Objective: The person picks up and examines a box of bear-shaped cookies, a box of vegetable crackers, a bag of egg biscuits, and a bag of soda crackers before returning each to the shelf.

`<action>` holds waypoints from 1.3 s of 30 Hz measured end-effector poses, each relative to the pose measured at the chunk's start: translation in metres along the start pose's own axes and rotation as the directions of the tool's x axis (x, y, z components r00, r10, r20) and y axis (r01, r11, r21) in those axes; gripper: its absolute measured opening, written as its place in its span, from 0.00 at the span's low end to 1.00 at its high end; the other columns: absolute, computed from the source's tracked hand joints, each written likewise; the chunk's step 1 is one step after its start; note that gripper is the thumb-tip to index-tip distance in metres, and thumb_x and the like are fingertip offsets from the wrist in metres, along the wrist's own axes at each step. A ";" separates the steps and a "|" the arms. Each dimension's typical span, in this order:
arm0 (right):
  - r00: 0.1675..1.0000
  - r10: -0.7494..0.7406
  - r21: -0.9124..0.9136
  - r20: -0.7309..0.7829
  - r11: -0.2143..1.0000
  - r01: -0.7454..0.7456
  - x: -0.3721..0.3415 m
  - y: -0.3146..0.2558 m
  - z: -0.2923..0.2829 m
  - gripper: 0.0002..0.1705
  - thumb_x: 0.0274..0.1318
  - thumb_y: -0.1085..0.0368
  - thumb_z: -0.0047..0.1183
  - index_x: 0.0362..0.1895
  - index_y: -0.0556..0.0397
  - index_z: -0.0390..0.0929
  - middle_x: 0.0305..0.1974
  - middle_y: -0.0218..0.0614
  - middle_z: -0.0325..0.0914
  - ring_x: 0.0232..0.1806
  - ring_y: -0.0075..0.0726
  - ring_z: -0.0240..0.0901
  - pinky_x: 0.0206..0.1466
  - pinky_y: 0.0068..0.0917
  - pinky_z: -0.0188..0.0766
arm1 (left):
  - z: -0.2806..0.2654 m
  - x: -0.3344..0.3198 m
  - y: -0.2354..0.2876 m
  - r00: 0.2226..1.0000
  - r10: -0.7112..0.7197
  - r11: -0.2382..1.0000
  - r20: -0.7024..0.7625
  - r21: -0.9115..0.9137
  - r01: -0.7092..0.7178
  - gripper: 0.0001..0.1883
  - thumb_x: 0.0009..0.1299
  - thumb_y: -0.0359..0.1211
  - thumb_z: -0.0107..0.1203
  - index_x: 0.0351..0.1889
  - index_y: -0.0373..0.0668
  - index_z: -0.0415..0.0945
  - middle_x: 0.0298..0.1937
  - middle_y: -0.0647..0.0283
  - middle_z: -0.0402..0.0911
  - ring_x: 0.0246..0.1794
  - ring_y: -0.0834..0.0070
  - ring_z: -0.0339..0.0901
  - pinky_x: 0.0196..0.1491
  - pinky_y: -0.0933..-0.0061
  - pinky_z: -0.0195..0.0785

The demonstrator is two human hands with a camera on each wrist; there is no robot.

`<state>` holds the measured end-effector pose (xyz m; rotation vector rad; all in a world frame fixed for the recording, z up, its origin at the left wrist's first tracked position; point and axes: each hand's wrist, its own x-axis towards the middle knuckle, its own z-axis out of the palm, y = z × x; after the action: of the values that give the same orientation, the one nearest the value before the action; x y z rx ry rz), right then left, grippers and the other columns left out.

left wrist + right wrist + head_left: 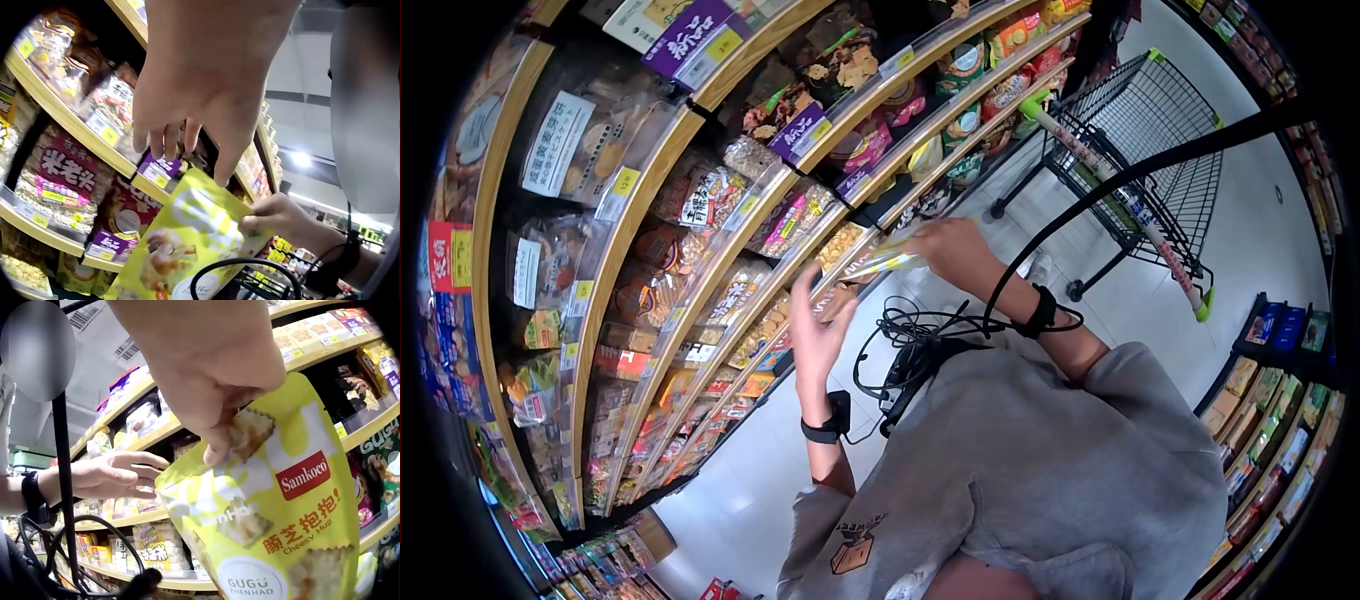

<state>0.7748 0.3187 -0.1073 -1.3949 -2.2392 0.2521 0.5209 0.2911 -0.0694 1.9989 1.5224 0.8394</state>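
A yellow-green snack bag (294, 494) with a red Samkoco label hangs from the right hand (219, 375), which pinches its top edge between thumb and fingers. From the head view the bag (885, 260) is seen nearly edge-on, the right hand (960, 255) at its right end. The left hand (815, 335) is beside the bag's other end, fingers extended and holding nothing. In the left wrist view the left hand (200, 94) hangs above the top of the bag (194, 231), and the right hand (281, 219) grips the bag's right side.
Curved shelves (670, 170) of packaged snacks stand at the left. A black wire shopping cart (1140, 140) is at the upper right. Black cables (910, 330) lie bunched in front of the body. More shelves (1270, 450) with goods stand at the lower right.
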 end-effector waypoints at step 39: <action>0.688 0.512 0.747 0.514 0.127 -0.653 -0.038 0.205 -0.002 0.32 0.64 0.40 0.46 0.41 0.61 0.80 0.32 0.43 0.81 0.32 0.35 0.77 0.39 0.29 0.72 | 0.244 0.167 -0.112 0.815 0.172 0.802 0.554 0.402 -0.442 0.12 0.66 0.40 0.53 0.28 0.43 0.79 0.21 0.48 0.78 0.21 0.50 0.78 0.27 0.52 0.71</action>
<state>0.9517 0.3796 -0.1993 -1.4538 -0.9801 1.6328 0.6539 0.4780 -0.2873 2.6501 1.1909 -0.0359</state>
